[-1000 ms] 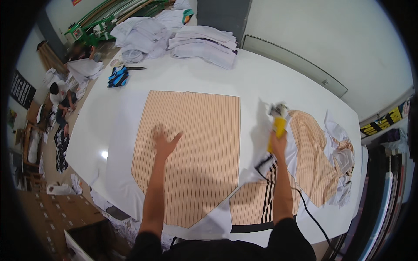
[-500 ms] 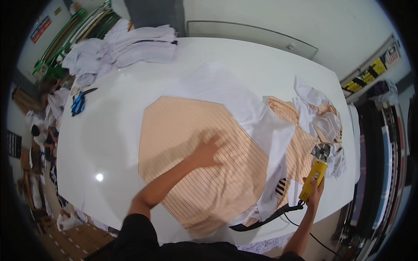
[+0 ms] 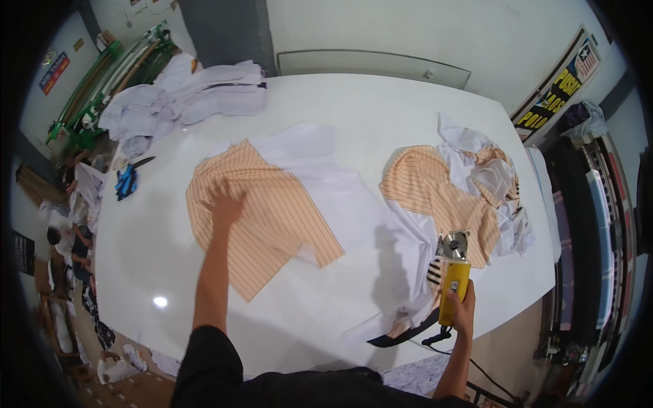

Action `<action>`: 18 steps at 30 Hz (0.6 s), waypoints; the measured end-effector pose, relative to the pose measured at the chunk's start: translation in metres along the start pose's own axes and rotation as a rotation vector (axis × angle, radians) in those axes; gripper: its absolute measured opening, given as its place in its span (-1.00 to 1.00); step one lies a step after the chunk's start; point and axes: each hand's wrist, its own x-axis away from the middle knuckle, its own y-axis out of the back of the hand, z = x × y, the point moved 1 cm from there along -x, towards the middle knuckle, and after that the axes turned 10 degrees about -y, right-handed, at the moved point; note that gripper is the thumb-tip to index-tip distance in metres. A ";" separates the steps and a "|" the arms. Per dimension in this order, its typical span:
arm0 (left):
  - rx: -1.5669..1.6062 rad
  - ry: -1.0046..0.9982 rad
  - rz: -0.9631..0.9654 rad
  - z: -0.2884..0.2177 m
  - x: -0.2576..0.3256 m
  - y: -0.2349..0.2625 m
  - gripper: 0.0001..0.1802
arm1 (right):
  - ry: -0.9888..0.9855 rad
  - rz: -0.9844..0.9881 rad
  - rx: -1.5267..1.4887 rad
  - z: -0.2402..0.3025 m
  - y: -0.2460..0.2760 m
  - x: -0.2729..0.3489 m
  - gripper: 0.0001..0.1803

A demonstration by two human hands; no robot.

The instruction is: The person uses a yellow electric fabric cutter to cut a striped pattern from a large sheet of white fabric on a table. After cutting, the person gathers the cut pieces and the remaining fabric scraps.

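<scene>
With fingers spread, my left hand [image 3: 226,202] lies on the left part of a peach fabric piece with dark stripes [image 3: 289,211], which is creased around it. Thin white fabric [image 3: 340,197] extends from behind this piece toward the right. In my right hand [image 3: 464,309] is a yellow electric rotary fabric cutter [image 3: 454,279], its round blade pointing away from me. The blade end is by a bunched heap of striped peach cloth [image 3: 435,183] at the right. Whether the blade touches the cloth, I cannot tell.
Folded white fabric [image 3: 221,95] is stacked at the table's far left. Blue-handled scissors [image 3: 126,180] lie near the left edge of the white table [image 3: 149,238]. A power cord [image 3: 486,374] trails off the front right. Fabric rolls [image 3: 578,217] stand beyond the right edge.
My left hand has moved left and the striped piece has shifted left with it, now smaller and more creased. The cutter in my right hand has moved left.
</scene>
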 end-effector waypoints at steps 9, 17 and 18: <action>0.357 -0.196 0.335 0.064 0.239 0.016 0.45 | 0.106 0.042 0.226 -0.048 -0.099 0.089 -0.46; 0.114 -0.200 0.480 0.263 0.359 0.070 0.61 | 0.011 0.044 0.514 -0.065 -0.167 0.196 -0.36; 0.127 -0.221 0.402 0.260 0.361 0.066 0.60 | 0.023 0.034 0.569 -0.065 -0.178 0.207 -0.35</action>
